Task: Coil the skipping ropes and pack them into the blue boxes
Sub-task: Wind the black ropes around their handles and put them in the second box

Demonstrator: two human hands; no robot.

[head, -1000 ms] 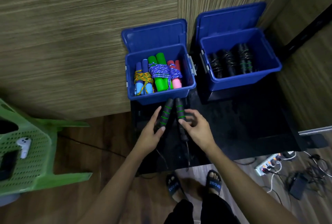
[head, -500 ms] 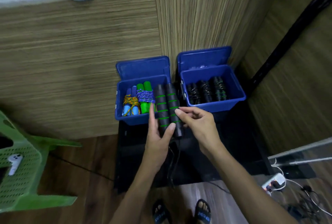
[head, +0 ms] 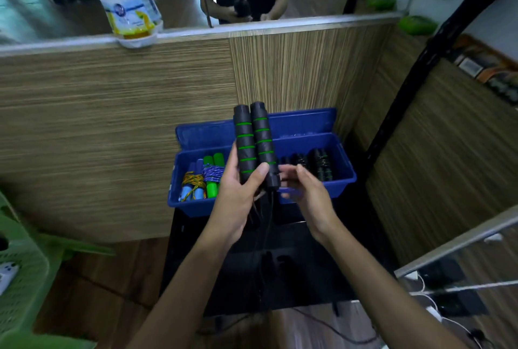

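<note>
Black foam with bright green rings: two skipping-rope handles (head: 256, 144) held side by side and upright, raised in front of the blue boxes, tops standing above the open lids. Left hand (head: 238, 197) wrapped around the lower ends, thumb pressed across the front of the pair, fingers curled behind. Thin black cord (head: 267, 225) hanging slack from the bottom of the handles, down past the wrist toward the black bench (head: 308, 264). Right hand (head: 304, 197) just beside the handles on the right, fingers loosely spread and slightly blurred, tips near the base of the right handle; contact with it not clear, nothing gripped. Behind the hands, left blue box (head: 193, 203) holding coiled ropes: blue handles bound in yellow cord (head: 192, 184) and green handles bound in purple-blue cord (head: 213, 173). Right blue box (head: 346, 169) holding more black ropes with green rings (head: 321, 163), lying in a row, partly hidden by the raised handles. Both boxes set at the far edge of the bench, against a wood-grain panel (head: 112, 124). White and yellow packet (head: 131, 12) resting on the ledge above the panel. Green plastic basket (head: 25, 278) at the lower left, beside the bench on the wooden floor. White cables (head: 448, 320) lying on the floor at the lower right.
</note>
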